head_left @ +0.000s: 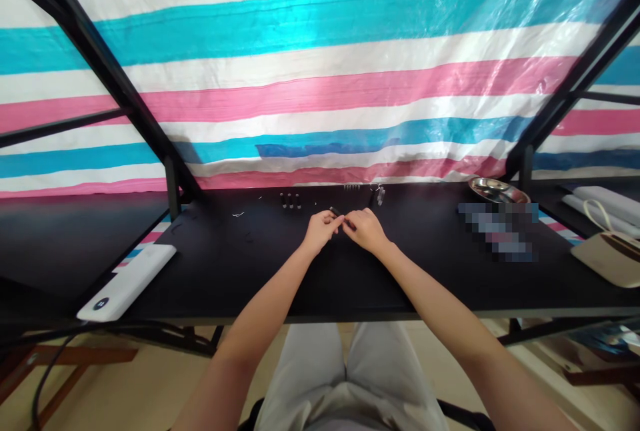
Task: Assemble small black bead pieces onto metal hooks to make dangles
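My left hand (320, 231) and my right hand (367, 230) meet over the black table, fingertips touching. A small dark piece (335, 210) shows at the fingers of my left hand, which are closed on it. My right hand is closed in a pinch; what lies in its fingers is too small and dark to name. Left of the hands, three short black cylinders with pale ends (291, 202) stand in a row. Beyond my right hand are a row of several tiny light pieces (351, 186) and a small clear item (381, 196).
A shiny metal dish (500, 191) lies at the back right, near a pixelated patch. A white power bank (127, 284) rests at the left edge. Thin white scraps (239, 214) lie on the table (225, 278). A beige bag (607, 259) is far right. Striped sheeting (320, 78) hangs behind.
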`<action>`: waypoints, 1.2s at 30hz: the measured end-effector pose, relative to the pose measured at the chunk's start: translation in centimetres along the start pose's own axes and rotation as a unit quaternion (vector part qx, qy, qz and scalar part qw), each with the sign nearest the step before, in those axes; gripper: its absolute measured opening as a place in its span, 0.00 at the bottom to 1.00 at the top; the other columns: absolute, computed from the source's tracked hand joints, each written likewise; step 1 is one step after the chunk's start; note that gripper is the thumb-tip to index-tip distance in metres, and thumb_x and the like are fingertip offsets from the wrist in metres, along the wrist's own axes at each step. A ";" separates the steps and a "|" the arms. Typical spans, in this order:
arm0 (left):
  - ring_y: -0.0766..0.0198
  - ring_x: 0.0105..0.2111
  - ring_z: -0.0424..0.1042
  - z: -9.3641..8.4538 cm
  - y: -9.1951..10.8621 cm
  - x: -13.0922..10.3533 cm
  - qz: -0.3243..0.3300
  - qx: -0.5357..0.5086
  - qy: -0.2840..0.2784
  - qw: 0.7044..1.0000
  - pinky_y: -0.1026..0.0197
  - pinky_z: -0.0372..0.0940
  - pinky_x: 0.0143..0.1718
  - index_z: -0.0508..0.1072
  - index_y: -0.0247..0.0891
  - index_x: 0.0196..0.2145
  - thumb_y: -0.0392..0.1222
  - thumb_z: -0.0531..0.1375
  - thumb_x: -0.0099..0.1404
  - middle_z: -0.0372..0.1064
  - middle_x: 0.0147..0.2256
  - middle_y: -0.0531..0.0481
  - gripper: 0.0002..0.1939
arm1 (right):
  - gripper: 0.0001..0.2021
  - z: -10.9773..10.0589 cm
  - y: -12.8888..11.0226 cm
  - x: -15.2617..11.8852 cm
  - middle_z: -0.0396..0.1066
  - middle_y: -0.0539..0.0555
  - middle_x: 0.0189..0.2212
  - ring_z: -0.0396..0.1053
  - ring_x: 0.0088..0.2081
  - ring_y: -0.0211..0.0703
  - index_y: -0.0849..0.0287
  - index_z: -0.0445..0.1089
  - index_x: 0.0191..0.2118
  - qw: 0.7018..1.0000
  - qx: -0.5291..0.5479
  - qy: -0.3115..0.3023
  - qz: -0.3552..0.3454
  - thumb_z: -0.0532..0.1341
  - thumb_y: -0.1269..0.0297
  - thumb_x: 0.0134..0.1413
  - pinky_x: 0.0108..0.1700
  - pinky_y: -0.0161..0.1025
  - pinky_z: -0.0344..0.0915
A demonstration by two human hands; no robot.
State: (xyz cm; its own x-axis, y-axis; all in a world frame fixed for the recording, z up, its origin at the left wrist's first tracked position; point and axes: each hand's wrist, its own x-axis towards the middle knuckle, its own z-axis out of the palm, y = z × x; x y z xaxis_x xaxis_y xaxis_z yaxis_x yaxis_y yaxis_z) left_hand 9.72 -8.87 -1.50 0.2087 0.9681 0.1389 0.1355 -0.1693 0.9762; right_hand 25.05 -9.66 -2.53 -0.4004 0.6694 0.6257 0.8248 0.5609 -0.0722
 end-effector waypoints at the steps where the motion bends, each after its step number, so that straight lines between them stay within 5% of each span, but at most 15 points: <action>1: 0.75 0.12 0.54 0.0 0.0 0.0 0.003 0.010 0.002 1.000 0.69 0.47 0.14 0.66 0.35 0.23 0.53 0.60 0.52 0.60 0.15 0.57 0.17 | 0.12 0.0 0.0 0.0 0.67 0.52 0.23 0.62 0.27 0.38 0.60 0.65 0.27 1.000 0.007 -0.007 0.002 0.49 0.64 0.58 0.35 0.38 0.50; 8: 0.70 0.15 0.59 -0.7 0.0 0.4 0.028 0.155 0.008 0.987 0.66 0.54 0.21 0.65 0.36 0.21 0.49 0.58 0.55 0.62 0.14 0.55 0.13 | 0.10 -0.4 0.2 -0.1 0.69 0.52 0.28 0.65 0.29 0.38 0.60 0.67 0.39 0.993 0.078 -0.089 0.007 0.53 0.63 0.56 0.34 0.35 0.55; 12: 0.65 0.20 0.64 -1.7 -0.4 0.9 0.045 0.293 0.083 0.951 0.64 0.55 0.26 0.68 0.38 0.22 0.43 0.59 0.54 0.65 0.17 0.52 0.07 | 0.13 -0.5 0.2 -0.2 0.71 0.53 0.33 0.67 0.31 0.38 0.58 0.67 0.45 0.990 0.091 -0.111 0.014 0.52 0.63 0.56 0.34 0.35 0.59; 17: 0.58 0.28 0.68 -3.7 -0.9 1.7 -0.020 0.399 0.144 0.905 0.62 0.57 0.31 0.71 0.40 0.27 0.44 0.58 0.56 0.69 0.24 0.47 0.06 | 0.13 -0.5 0.3 -0.3 0.71 0.54 0.37 0.69 0.33 0.38 0.58 0.68 0.45 0.988 0.097 -0.119 0.029 0.52 0.64 0.56 0.37 0.35 0.62; 23: 0.53 0.32 0.70 -5.0 -1.4 2.2 -0.069 0.442 0.160 0.880 0.58 0.59 0.33 0.72 0.41 0.31 0.47 0.55 0.58 0.71 0.31 0.42 0.09 | 0.13 -0.5 0.4 -0.3 0.71 0.54 0.40 0.70 0.36 0.39 0.57 0.69 0.44 0.986 0.100 -0.126 0.034 0.52 0.64 0.56 0.38 0.35 0.64; 36: 0.54 0.38 0.71 -4.4 -1.8 3.9 -0.122 0.502 0.153 0.842 0.57 0.64 0.37 0.73 0.39 0.34 0.45 0.55 0.60 0.71 0.37 0.42 0.10 | 0.13 -0.5 0.4 -0.3 0.72 0.53 0.39 0.70 0.36 0.39 0.57 0.69 0.43 0.984 0.109 -0.137 0.039 0.51 0.64 0.57 0.39 0.35 0.63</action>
State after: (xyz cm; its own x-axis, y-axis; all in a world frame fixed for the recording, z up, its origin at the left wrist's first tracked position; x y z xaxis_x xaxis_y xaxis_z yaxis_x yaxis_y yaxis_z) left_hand 6.01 -3.94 -2.00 -0.1830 0.9730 0.1407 0.9215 0.1198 0.3695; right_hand 25.72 -9.88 -2.32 -0.4571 0.8036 0.3813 0.7640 0.5742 -0.2943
